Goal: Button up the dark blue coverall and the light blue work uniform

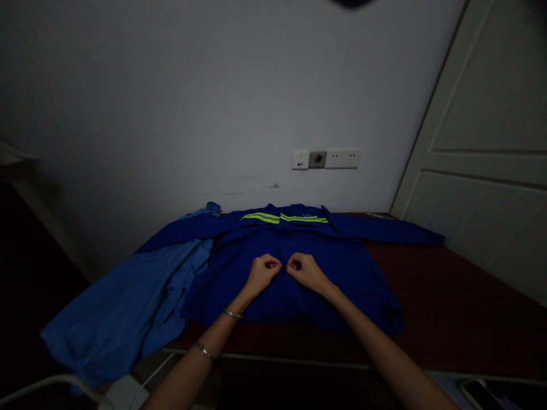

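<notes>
Place: home-like room | wall sockets (343,159) | panelled door (482,125) | bare wall (171,102)

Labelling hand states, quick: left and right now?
Left hand: pinched closed over the dark-blue jacket; actual grip unclear.
Right hand: pinched closed too; grip unclear.

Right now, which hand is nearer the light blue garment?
Left. The left hand is right of the light blue garment, apart from it; the right hand is farther right.

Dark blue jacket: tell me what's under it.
The jacket lies on the brown table, visible past its hem; its sleeve at the picture's left lies over the light blue garment. Whatever is beneath the rest is covered.
</notes>
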Demonstrator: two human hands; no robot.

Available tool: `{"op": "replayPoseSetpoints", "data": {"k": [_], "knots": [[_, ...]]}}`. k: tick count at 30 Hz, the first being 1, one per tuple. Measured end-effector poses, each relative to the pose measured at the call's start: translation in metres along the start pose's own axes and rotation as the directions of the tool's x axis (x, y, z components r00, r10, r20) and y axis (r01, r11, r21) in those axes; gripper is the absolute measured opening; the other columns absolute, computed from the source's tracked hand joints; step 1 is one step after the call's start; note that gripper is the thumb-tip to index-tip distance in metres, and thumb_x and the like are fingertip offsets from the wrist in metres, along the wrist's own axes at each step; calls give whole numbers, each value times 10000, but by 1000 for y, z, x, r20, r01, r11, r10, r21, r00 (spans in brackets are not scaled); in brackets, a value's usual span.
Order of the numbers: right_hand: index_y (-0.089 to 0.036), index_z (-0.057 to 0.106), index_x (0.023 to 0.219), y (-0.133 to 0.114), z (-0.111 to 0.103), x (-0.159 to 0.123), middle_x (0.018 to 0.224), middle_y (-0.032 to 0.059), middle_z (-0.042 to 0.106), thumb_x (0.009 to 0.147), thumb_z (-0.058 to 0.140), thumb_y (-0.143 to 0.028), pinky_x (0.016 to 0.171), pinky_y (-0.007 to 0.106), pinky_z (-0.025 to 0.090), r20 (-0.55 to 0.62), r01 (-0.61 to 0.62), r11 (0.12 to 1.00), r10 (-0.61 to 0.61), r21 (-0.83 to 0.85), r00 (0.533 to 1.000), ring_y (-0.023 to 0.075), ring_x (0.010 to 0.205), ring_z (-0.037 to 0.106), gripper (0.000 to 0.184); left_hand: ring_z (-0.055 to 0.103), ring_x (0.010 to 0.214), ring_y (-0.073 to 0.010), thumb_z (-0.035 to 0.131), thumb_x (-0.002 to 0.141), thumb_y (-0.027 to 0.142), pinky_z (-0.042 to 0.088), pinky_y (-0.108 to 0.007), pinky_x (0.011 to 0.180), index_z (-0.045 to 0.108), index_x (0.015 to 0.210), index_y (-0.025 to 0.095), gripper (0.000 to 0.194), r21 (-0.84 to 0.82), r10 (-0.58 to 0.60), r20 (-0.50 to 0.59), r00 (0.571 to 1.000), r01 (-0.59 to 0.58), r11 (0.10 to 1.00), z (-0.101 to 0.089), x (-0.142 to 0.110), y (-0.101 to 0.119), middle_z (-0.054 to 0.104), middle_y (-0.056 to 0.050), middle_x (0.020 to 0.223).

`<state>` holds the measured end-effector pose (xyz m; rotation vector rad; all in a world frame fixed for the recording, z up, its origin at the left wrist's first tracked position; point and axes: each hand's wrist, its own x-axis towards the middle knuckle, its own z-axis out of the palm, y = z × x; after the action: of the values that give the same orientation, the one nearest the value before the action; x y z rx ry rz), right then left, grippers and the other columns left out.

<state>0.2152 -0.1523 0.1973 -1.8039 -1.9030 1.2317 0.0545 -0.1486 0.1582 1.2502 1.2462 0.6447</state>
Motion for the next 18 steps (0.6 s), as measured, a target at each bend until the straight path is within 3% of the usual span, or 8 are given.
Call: {"op": "replayPoseSetpoints", "data": {"k": [11,15,18], "knots": [[-146,588,589,1,1,5,581,2,575,654,477,-207,560,216,365,-20,-185,954,195,235,981,123,575,505,142,570,654,-134,567,666,191,428,-221,605,661,673,129,112,-49,35,17,999,-34,998,-1,0,2,634,-40,680],[-150,558,563,9,-9,8,533,-16,526,651,478,-254,513,211,342,-95,-229,919,272,322,958,110,526,471,158,561,632,-131,577,663,222,422,-225,600,661,673,127,127,-83,4,-3,1000,-4,997,-3,1,-3,630,-37,668],[-150,546,555,12,-17,9,489,-33,486,633,503,-276,459,205,318,-82,-286,888,336,359,938,95,459,436,154,543,605,-125,592,658,256,409,-218,572,657,670,121,151,-105,-38,-39,999,33,994,-4,3,-9,619,-32,645]]}}
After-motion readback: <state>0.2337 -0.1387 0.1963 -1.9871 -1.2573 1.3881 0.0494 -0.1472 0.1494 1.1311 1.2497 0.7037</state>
